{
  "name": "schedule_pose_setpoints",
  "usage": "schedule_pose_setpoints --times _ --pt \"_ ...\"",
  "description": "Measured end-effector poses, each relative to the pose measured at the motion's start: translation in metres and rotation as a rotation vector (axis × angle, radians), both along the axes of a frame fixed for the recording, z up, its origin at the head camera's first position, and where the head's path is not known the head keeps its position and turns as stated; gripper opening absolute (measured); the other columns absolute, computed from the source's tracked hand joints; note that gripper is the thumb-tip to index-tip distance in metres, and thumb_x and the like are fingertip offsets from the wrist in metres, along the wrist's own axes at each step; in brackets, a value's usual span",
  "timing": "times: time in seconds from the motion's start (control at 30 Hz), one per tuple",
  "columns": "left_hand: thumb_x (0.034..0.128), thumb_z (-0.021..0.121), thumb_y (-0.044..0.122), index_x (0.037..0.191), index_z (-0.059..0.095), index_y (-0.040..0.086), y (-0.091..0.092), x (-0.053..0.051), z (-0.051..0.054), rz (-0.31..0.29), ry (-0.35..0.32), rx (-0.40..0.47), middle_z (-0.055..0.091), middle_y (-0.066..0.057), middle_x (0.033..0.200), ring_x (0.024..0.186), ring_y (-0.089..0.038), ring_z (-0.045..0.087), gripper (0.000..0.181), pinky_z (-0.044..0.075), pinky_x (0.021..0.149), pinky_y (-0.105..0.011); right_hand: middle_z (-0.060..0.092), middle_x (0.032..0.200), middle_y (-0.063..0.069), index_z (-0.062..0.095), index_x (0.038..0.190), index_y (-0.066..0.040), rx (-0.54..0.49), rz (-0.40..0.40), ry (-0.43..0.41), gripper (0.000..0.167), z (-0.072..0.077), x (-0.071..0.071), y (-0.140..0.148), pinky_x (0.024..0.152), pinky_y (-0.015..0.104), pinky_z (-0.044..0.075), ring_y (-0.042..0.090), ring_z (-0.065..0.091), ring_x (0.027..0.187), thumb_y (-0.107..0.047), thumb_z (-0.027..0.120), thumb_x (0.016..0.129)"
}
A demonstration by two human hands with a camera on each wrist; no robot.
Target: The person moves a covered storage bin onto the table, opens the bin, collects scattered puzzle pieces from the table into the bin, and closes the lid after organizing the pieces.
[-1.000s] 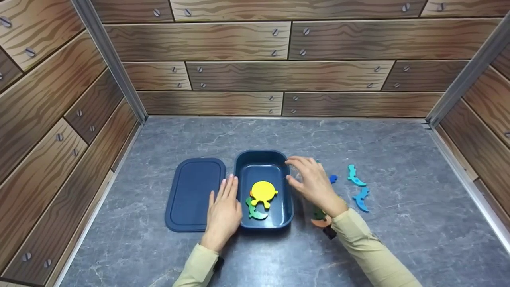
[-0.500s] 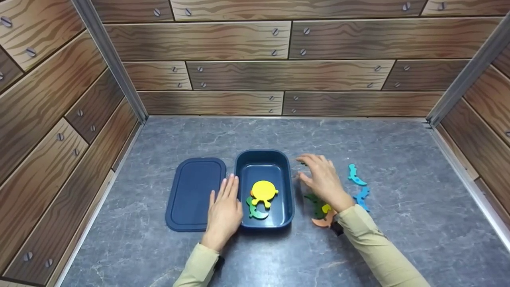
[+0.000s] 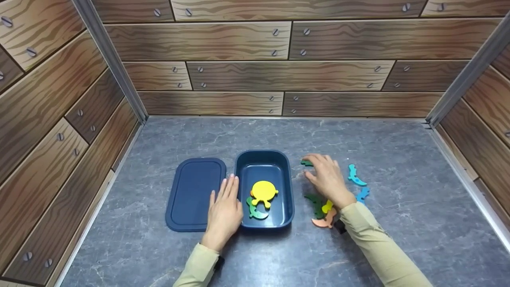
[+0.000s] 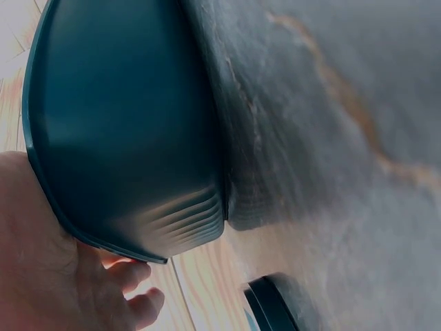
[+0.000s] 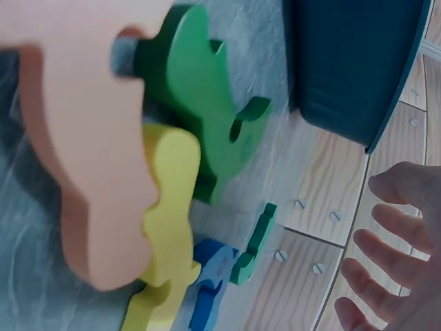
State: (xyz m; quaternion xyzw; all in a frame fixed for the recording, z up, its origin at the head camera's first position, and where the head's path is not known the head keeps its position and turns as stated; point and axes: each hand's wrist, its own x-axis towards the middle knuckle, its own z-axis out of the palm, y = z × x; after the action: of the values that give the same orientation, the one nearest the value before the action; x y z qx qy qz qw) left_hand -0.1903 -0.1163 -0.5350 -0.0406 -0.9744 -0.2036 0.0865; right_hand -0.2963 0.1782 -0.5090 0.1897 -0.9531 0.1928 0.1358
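My left hand (image 3: 224, 215) rests with straight fingers along the left wall of the dark blue box (image 3: 289, 191); the left wrist view shows the palm against the box's rim (image 4: 41, 172). Inside lie a yellow turtle-like piece (image 3: 263, 191) and a green crescent-tailed animal piece (image 3: 259, 215). My right hand (image 3: 328, 181), fingers spread and slightly bent, hovers right of the box above loose animal pieces. A green piece (image 3: 306, 163) shows by its fingertips. In the right wrist view, a blue piece (image 5: 213, 265) lies below the hand, which holds nothing visible.
A dark blue lid (image 3: 195, 195) lies flat left of the box. Near my right wrist are a dark green piece (image 3: 316, 205), a yellow one (image 3: 327, 206) and a salmon one (image 3: 324, 220). Farther right lie a turquoise piece (image 3: 355, 175) and a blue piece (image 3: 362, 194).
My right hand has moved right, away from the box's right rim, to above the loose pieces, uncovering the green piece by its fingertips. The left hand and the box have stayed put.
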Motion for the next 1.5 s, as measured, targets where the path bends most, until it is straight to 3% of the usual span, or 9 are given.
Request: schedule_pose_setpoints --times 0.37,0.93,1.5 --pt "0.0991 0.049 0.016 0.156 0.029 0.014 0.001 -0.001 -0.001 0.006 -0.027 -0.002 0.022 0.001 0.162 0.148 -0.022 0.018 0.061 0.016 0.116 -0.055 0.062 0.124 0.014 0.066 0.123 -0.007 0.038 -0.037 -0.005 0.036 -0.012 -0.010 0.008 0.088 0.052 0.040 0.035 0.053 0.109 -0.016 0.074 0.089" --pt "0.0991 0.048 0.016 0.156 0.029 0.014 0.000 -0.002 0.000 0.010 -0.034 0.019 0.022 0.001 0.162 0.148 -0.022 0.018 0.060 0.015 0.116 -0.055 0.061 0.124 0.019 0.065 0.124 -0.002 0.051 -0.051 -0.103 0.034 -0.020 -0.027 0.016 0.092 0.058 0.040 0.040 0.051 0.113 -0.014 0.069 0.092" --pt "0.0991 0.048 0.016 0.156 0.030 0.014 0.000 -0.001 -0.002 0.014 -0.025 0.008 0.023 0.001 0.161 0.148 -0.022 0.018 0.060 0.016 0.116 -0.055 0.061 0.127 0.019 0.062 0.129 -0.005 0.101 -0.060 -0.195 0.039 -0.030 -0.041 0.020 0.094 0.060 0.039 0.040 0.054 0.115 -0.015 0.068 0.092"
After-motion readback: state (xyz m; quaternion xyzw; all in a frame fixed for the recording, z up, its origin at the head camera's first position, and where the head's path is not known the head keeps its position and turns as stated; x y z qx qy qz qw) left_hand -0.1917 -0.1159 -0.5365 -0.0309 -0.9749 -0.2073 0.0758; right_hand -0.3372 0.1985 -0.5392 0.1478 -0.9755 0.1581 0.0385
